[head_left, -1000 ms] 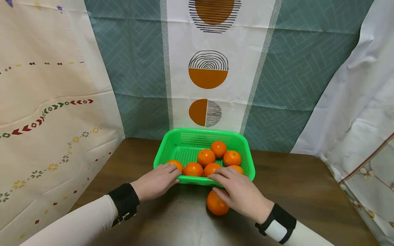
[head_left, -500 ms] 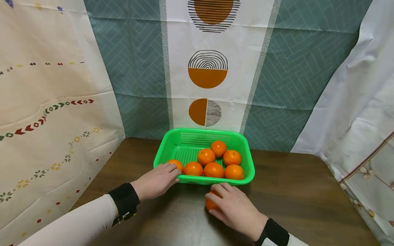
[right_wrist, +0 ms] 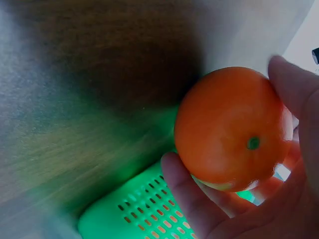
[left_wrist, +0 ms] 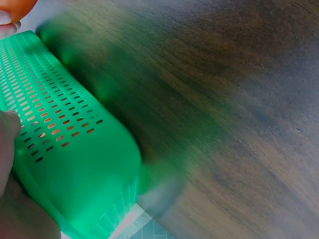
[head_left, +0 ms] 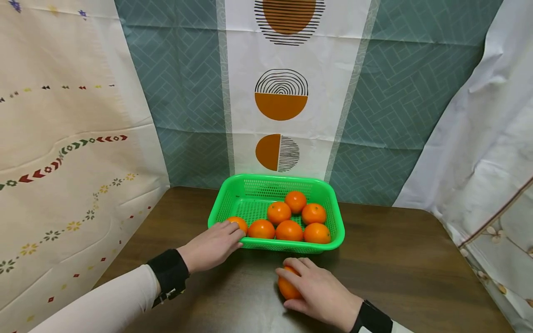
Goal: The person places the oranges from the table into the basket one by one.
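A green plastic basket [head_left: 275,247] with perforated walls holds several oranges, some in its near row [head_left: 261,229] and others behind. My left hand [head_left: 212,245] grips the basket's near rim at the left corner, its fingertips over the rim beside an orange [head_left: 238,223]. In the left wrist view the thumb [left_wrist: 9,127] lies against the outer wall [left_wrist: 84,169]. In front of the basket, my right hand [head_left: 318,291] holds a loose orange [head_left: 288,284] from the right. The right wrist view shows fingers and thumb curled round this orange [right_wrist: 229,129], its green stem spot visible.
The dark wooden table [head_left: 387,259] extends to both sides of the basket. Patterned cloths hang close behind it [head_left: 283,152] and along the left [head_left: 104,162] and right [head_left: 479,185] sides.
My right hand has come down from over the basket's near rim onto the loose orange, taken hold of it and drawn it slightly nearer. The left hand stays put.
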Available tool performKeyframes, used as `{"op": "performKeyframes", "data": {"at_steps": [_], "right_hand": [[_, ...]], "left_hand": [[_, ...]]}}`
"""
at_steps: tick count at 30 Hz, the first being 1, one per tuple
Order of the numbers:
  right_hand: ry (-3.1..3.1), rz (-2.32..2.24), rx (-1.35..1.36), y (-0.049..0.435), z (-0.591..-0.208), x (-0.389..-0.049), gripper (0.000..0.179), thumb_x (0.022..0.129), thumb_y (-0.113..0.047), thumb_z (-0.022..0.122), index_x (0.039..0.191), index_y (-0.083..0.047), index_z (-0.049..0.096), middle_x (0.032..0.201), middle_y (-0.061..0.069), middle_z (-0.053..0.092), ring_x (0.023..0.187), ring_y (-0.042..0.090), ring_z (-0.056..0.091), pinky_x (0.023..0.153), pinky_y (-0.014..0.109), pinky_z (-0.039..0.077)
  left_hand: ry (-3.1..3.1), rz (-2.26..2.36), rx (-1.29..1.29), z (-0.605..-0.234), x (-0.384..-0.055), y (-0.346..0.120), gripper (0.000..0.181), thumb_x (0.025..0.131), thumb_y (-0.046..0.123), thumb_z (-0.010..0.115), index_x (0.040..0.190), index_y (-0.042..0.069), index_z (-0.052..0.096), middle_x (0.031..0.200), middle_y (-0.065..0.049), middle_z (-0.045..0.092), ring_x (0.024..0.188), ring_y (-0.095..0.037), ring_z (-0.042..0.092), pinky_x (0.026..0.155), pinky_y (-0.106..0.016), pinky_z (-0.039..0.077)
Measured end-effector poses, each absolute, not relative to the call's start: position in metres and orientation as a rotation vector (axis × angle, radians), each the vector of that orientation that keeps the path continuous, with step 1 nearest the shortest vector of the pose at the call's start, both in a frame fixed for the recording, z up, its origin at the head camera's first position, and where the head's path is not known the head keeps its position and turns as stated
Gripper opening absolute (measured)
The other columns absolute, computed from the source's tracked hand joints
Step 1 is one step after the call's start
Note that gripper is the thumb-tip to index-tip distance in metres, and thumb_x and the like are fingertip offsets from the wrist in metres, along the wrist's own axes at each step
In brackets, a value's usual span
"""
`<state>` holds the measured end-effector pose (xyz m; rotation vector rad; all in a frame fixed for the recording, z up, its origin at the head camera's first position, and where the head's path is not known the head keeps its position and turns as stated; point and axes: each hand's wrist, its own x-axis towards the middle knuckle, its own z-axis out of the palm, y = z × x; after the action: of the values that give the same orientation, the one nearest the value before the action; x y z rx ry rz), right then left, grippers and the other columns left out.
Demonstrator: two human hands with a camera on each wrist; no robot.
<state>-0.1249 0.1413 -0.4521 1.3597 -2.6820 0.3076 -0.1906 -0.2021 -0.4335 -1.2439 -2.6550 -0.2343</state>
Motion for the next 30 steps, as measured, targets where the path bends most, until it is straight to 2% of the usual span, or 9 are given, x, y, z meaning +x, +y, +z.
{"op": "performKeyframes", "data": {"at_steps": [5,11,15,21,30], "right_hand": [[-2.667,0.359,1.444,0.144,-0.439,-0.124,0.059,0.094,-0.043,0.09,0.145,-0.021,0.069,0.139,-0.001,0.061,0.116,0.019,0.06,0.087,0.033,0.059],[-2.521,0.43,1.432,0.143,-0.404,-0.13,0.056,0.092,-0.041,0.09,0.141,-0.023,0.07,0.137,-0.004,0.063,0.115,0.015,0.062,0.086,0.032,0.06],[-2.488,0.474,1.377,0.146,-0.386,-0.142,0.057,0.092,-0.038,0.09,0.142,-0.022,0.07,0.137,-0.004,0.063,0.112,0.013,0.062,0.085,0.031,0.06],[-2.514,0.502,1.297,0.15,-0.373,-0.168,0.056,0.093,-0.036,0.089,0.143,-0.018,0.07,0.14,0.002,0.064,0.112,0.019,0.067,0.094,0.038,0.061],[-2.577,0.51,1.198,0.145,-0.367,-0.196,0.054,0.095,-0.04,0.087,0.143,-0.019,0.07,0.139,0.002,0.064,0.108,0.02,0.063,0.088,0.036,0.058]], "left_hand": [[-2.652,-0.245,-1.257,-0.434,-0.191,-0.202,0.015,0.109,0.023,0.072,0.117,0.013,0.064,0.101,0.004,0.05,0.094,-0.018,0.049,0.087,-0.036,0.048],[-2.641,-0.233,-1.255,-0.434,-0.19,-0.202,0.015,0.11,0.023,0.071,0.118,0.013,0.064,0.104,0.004,0.053,0.096,-0.018,0.051,0.088,-0.037,0.049],[-2.624,-0.228,-1.257,-0.434,-0.191,-0.203,0.015,0.108,0.022,0.073,0.117,0.013,0.064,0.102,0.004,0.052,0.095,-0.018,0.05,0.086,-0.036,0.048],[-2.618,-0.244,-1.27,-0.433,-0.19,-0.202,0.015,0.108,0.02,0.074,0.115,0.013,0.064,0.1,0.005,0.049,0.093,-0.017,0.049,0.085,-0.035,0.047],[-2.636,-0.246,-1.264,-0.433,-0.19,-0.202,0.016,0.107,0.02,0.076,0.115,0.014,0.063,0.1,0.005,0.049,0.093,-0.017,0.048,0.086,-0.034,0.046]]}}
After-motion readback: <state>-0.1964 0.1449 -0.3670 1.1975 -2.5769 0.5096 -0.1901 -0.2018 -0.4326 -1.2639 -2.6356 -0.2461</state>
